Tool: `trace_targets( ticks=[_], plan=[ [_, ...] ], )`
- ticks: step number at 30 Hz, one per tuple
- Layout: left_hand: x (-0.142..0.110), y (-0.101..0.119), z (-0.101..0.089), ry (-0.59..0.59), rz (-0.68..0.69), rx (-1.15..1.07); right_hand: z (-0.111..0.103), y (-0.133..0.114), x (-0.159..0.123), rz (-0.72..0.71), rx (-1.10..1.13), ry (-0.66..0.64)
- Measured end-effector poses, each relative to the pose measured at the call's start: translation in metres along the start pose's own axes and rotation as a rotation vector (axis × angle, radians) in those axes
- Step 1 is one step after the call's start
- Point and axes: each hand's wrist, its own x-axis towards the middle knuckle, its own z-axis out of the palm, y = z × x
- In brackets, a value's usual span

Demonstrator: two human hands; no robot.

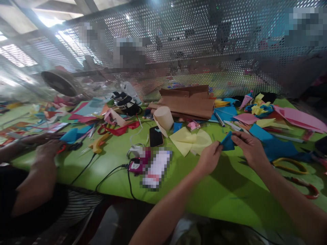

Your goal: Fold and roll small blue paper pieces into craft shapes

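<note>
Both of my hands meet over the green table [224, 190] on a small folded piece of blue paper [228, 142]. My left hand [209, 158] pinches its lower left corner with closed fingers. My right hand [251, 148] grips its right side, thumb and fingers pressed on the fold. The paper is held a little above the tabletop. A pale yellow folded sheet [190, 140] lies just left of my hands, and a larger blue sheet [274, 144] lies just right of them.
A co-worker's hands [48, 146] work with paper at the left. A black phone [155, 136], cables, yellow-handled scissors [98, 144], a beige paper cup [164, 118], brown cardboard [189, 102] and many coloured paper scraps cover the table. Red and yellow scissors [293, 170] lie at the right. A perforated metal screen stands behind.
</note>
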Motion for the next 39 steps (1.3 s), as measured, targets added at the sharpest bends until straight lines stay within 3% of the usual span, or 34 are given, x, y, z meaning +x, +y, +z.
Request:
trace_targets(
  ticks=[3, 7, 11, 14, 21, 25, 31, 39],
  plan=[
    [0.001, -0.005, 0.003, 0.077, -0.032, -0.082, 0.003, 0.0, -0.001, 0.007, -0.026, -0.073],
    [0.003, -0.009, 0.001, 0.024, -0.043, -0.143, 0.002, -0.004, -0.001, -0.055, -0.111, -0.098],
    [0.008, -0.009, -0.007, 0.063, 0.021, -0.211, 0.0, -0.011, -0.002, -0.079, -0.174, -0.175],
    [0.011, -0.012, -0.01, 0.06, -0.023, -0.356, 0.002, -0.012, -0.005, -0.077, -0.222, -0.228],
    [0.012, -0.013, -0.008, 0.067, -0.153, -0.602, 0.005, -0.014, -0.005, -0.104, -0.211, -0.187],
    [0.011, -0.009, -0.009, 0.036, -0.169, -0.639, 0.004, -0.013, -0.004, -0.088, -0.192, -0.182],
    [0.011, -0.008, -0.011, 0.113, -0.209, -0.746, 0.003, -0.005, -0.005, -0.018, -0.136, -0.21],
    [0.011, -0.007, -0.014, 0.035, -0.182, -0.734, 0.001, -0.007, -0.006, -0.073, -0.222, -0.151]
  ],
)
